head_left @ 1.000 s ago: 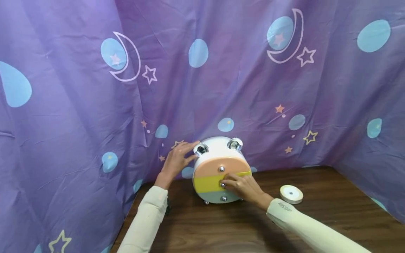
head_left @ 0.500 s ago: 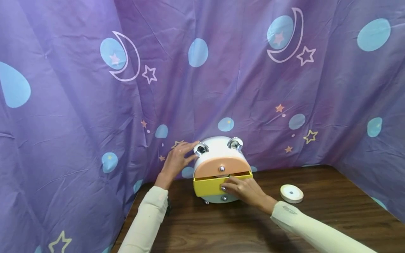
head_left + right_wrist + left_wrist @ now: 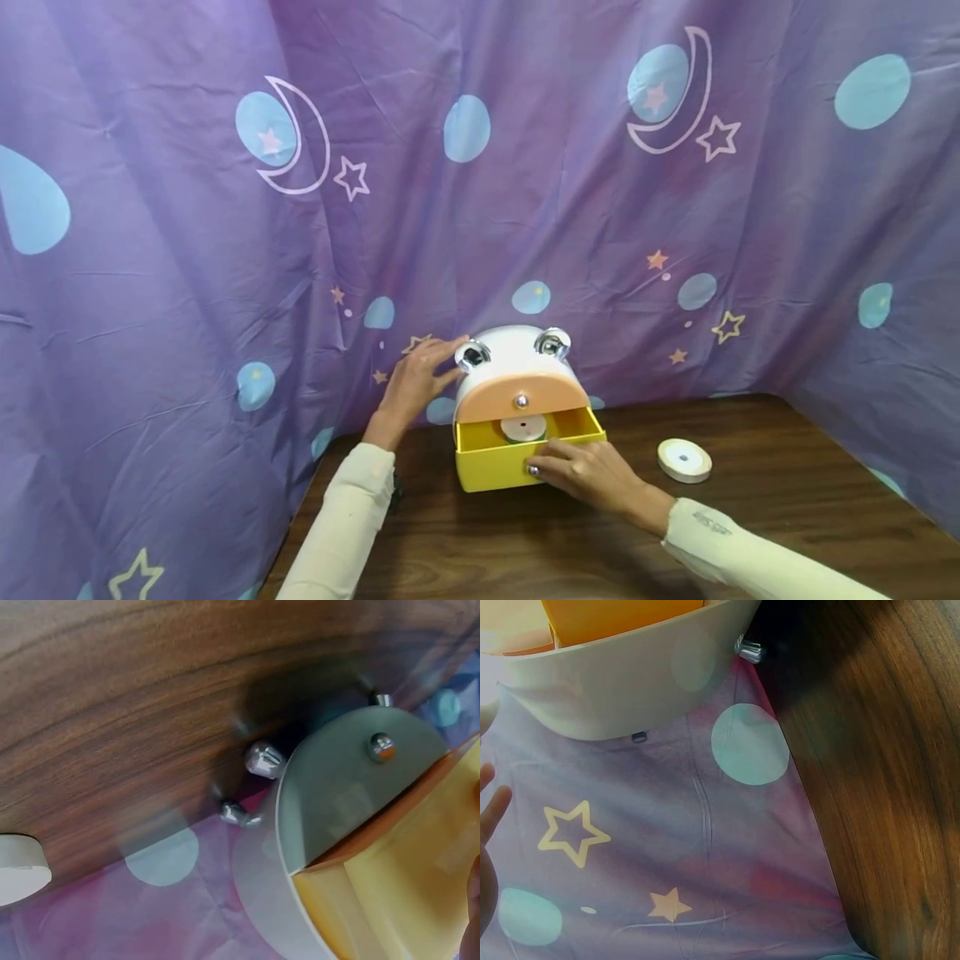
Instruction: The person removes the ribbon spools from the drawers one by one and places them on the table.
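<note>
A small frog-faced drawer box, white with silver ring eyes, stands at the table's back. My left hand holds it by the left eye, fingertips at the upper rim and thumb below. The thumb and finger of my right hand pinch the silver knob of the yellow middle drawer, which stands pulled well out. Inside lies a white ribbon spool. The orange top drawer is closed. The green bottom drawer, also closed, shows in the right wrist view.
A second flat white spool lies on the brown wooden table to the right of the box. A purple curtain with moons and stars hangs close behind the box. Silver feet raise the box off the wood.
My right hand has drawn the yellow drawer from nearly closed toward me, uncovering the spool inside. My left hand has stayed at the eye.
</note>
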Available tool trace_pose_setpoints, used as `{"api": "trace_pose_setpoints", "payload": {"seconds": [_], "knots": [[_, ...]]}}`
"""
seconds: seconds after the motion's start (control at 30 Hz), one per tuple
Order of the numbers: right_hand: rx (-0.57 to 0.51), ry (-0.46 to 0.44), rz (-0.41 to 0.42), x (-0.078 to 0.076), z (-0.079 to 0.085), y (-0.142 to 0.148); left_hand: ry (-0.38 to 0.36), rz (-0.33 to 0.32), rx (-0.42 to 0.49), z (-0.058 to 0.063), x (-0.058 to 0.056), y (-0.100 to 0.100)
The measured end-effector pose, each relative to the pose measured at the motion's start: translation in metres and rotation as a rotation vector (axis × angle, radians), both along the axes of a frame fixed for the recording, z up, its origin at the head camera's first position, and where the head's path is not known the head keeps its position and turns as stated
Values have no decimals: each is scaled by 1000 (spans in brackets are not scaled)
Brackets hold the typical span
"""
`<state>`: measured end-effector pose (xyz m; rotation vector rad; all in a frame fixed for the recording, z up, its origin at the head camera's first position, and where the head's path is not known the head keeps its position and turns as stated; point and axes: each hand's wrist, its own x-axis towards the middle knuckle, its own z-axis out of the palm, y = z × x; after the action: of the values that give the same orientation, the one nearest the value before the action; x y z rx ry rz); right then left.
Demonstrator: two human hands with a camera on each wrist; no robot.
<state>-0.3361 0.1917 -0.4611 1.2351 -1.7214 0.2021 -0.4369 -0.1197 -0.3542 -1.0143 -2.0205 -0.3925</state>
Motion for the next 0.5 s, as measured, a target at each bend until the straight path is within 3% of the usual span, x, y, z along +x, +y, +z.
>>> {"api": "trace_pose_setpoints", "payload": {"seconds": [0.27, 0.5], "knots": [[-7, 27, 21, 17, 0, 0, -29, 7, 2, 0, 1, -1], [-3, 28, 11, 31, 0, -2, -4, 9, 4, 0, 2, 1]]}}
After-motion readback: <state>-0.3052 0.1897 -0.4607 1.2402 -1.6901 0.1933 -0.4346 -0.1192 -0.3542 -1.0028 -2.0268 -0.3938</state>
